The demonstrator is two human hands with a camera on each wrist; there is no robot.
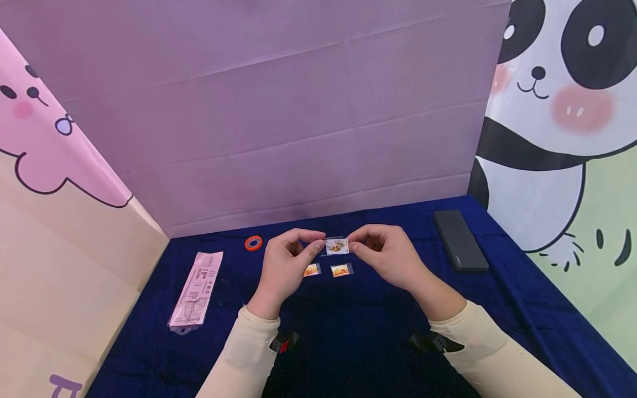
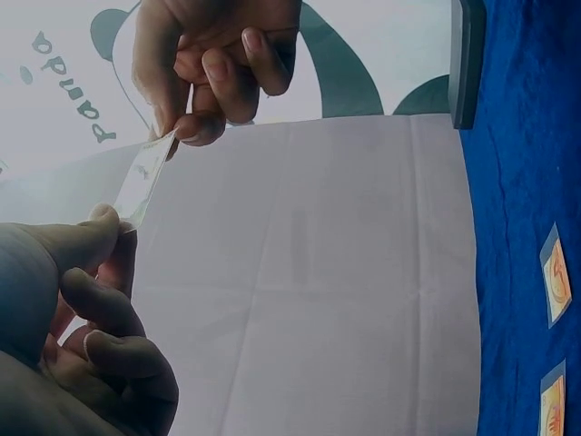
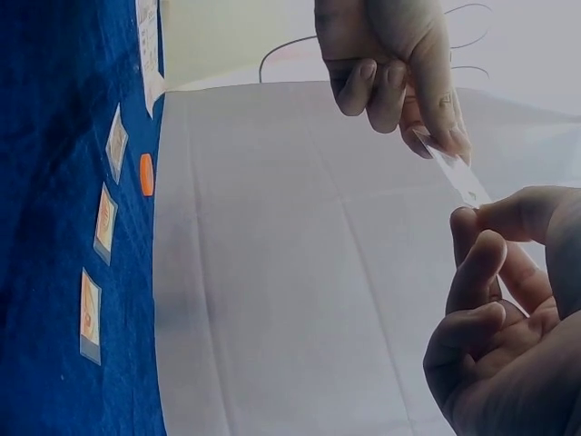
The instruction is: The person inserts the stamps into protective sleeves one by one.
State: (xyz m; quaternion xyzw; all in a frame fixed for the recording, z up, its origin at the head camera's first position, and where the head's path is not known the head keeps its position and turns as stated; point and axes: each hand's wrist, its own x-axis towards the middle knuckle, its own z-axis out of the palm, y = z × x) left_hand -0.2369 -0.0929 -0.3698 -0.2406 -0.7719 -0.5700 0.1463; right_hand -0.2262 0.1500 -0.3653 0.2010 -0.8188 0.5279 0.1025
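Observation:
Between both hands is a small stamp-like picture in a clear sleeve (image 1: 337,246), raised above the blue cloth. My left hand (image 1: 285,268) pinches its left end between thumb and index finger. The right end is pinched by my right hand (image 1: 392,258) in the same way. In the left wrist view the sleeved picture (image 2: 145,182) is seen at a slant, a hand at each end. Lower on the cloth lie similar orange sleeved pictures (image 1: 341,270); the left hand partly covers one (image 1: 312,270). The right wrist view shows a third sleeved picture (image 3: 116,145) lying in line.
An orange ring-shaped roll (image 1: 253,243) lies left of the hands. Further left is a pink printed packet (image 1: 197,288). A long black case (image 1: 460,241) lies at the right. Behind the blue cloth (image 1: 348,331) stands a pale purple fabric wall (image 1: 308,121).

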